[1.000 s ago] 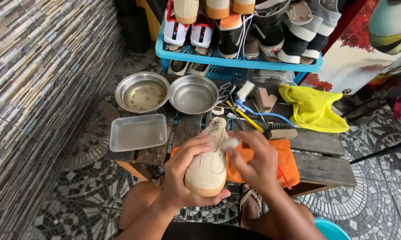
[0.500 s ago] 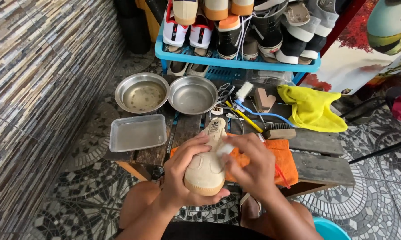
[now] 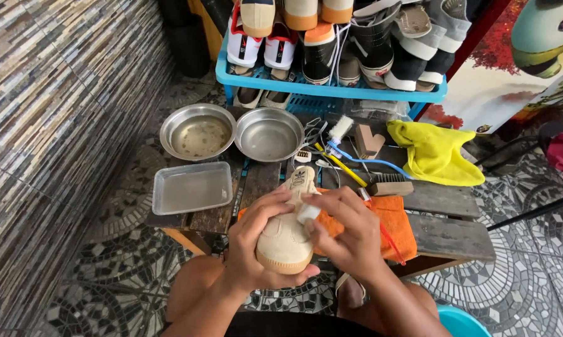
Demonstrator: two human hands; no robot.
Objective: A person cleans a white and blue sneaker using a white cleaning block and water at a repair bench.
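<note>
My left hand (image 3: 253,246) grips a cream-coloured shoe (image 3: 286,237) from below, its toe pointing toward me and its tongue pointing away. My right hand (image 3: 350,234) presses a small white block (image 3: 308,214) against the shoe's upper, near the laces. Both hands hover above my knees, just in front of a low wooden table (image 3: 450,234). An orange cloth (image 3: 397,224) lies on the table under my right hand.
Two round metal bowls (image 3: 197,131) (image 3: 269,134) and a rectangular metal tray (image 3: 192,187) sit on the table's left. Brushes (image 3: 390,185), a toothbrush (image 3: 344,163) and a yellow cloth (image 3: 434,153) lie to the right. A blue rack (image 3: 331,90) holds several shoes behind. A stone wall is on the left.
My right hand has slid the white block down the shoe toward me, from the tongue to the middle of the upper. The left hand keeps the shoe steady.
</note>
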